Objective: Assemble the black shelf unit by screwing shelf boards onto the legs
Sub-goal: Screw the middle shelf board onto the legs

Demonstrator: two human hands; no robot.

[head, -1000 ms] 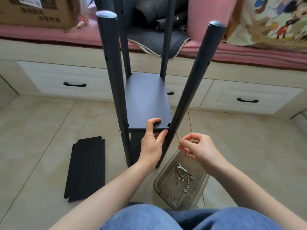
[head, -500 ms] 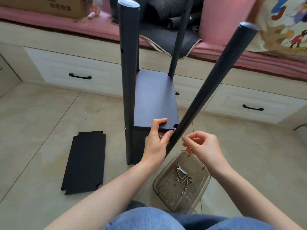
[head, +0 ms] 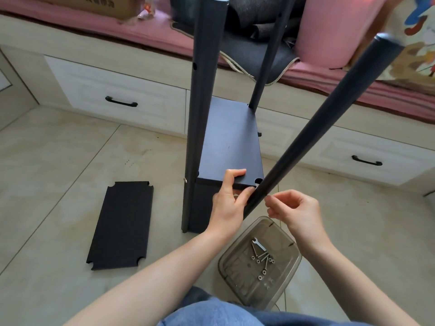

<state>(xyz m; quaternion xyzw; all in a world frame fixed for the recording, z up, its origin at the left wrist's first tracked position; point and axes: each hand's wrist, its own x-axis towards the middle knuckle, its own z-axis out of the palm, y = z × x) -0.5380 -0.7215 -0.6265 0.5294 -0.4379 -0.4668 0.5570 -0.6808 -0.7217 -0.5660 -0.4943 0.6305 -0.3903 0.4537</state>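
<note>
The view has swung leftward, the left hand [head: 229,201] still pinching the mounted shelf board [head: 229,147] at centre while the right hand [head: 293,207] pinches something tiny against the loose leg [head: 317,128]; spare board [head: 121,225] unfitted at 8 o'clock

You had a black shelf board [head: 229,147] on black legs [head: 204,90]. Left of those legs lay a matching black board [head: 121,225] on beige floor tiles [head: 58,161]. Behind them ran a pink cushion [head: 150,31] over whitish wood-grain drawers [head: 117,95] with black handles [head: 121,102].
</note>
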